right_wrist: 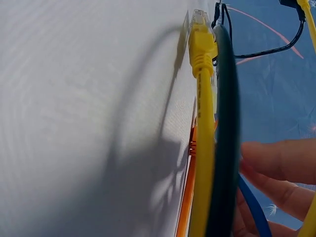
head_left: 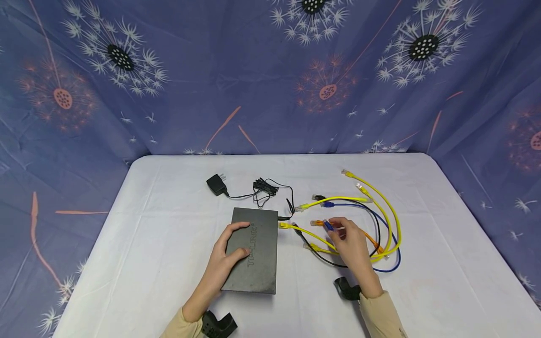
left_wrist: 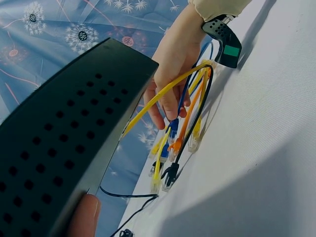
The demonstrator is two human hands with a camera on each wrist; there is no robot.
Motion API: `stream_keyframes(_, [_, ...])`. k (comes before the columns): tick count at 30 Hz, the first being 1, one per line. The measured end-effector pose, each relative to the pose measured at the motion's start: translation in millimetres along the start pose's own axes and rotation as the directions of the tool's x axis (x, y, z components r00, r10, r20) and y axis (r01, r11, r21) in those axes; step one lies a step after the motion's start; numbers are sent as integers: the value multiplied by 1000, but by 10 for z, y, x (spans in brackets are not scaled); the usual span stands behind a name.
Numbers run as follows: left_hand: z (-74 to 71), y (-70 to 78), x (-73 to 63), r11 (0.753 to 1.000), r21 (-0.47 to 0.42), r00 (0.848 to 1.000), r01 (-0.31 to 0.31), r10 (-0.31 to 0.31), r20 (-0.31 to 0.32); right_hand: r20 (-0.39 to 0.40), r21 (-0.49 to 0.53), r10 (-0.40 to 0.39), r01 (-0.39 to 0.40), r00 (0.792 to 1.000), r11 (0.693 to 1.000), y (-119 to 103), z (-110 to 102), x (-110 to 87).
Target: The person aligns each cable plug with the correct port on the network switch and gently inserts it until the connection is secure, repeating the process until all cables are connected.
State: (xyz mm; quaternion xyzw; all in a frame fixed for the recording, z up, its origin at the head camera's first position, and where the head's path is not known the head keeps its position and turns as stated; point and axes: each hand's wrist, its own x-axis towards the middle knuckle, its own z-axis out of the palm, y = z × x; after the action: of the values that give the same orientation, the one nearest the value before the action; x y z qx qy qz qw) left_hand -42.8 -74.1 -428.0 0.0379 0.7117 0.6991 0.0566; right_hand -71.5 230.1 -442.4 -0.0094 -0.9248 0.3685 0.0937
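A black TP-LINK network switch (head_left: 263, 253) is gripped by my left hand (head_left: 226, 260), whose thumb and a finger reach over its lettered top. The vented side of the switch (left_wrist: 59, 133) fills much of the left wrist view. One yellow network cable (head_left: 314, 234) is plugged into its right edge. To the right, my right hand (head_left: 348, 239) pinches a blue network cable just behind its plug (head_left: 328, 225). Several other cable ends lie around that hand, among them an orange plug (head_left: 317, 223) and a yellow plug (right_wrist: 202, 47).
A black power adapter (head_left: 217, 184) lies behind the switch, its bundled cord (head_left: 265, 187) running to the switch's right edge. Yellow, black, blue and orange cables loop right of and behind my right hand. The white-covered table (head_left: 165, 225) ends at a patterned blue cloth (head_left: 253, 84).
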Motion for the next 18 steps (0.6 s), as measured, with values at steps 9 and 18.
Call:
stream_keyframes(9, [0, -1, -5, 1000, 10, 1000, 7, -7, -1, -55, -6, -35, 34, 998, 999, 6, -13, -17])
stream_keyframes(18, [4, 2, 3, 1000, 26, 1000, 17, -17, -4, -149, 4, -119, 121, 982, 993, -42, -45, -22])
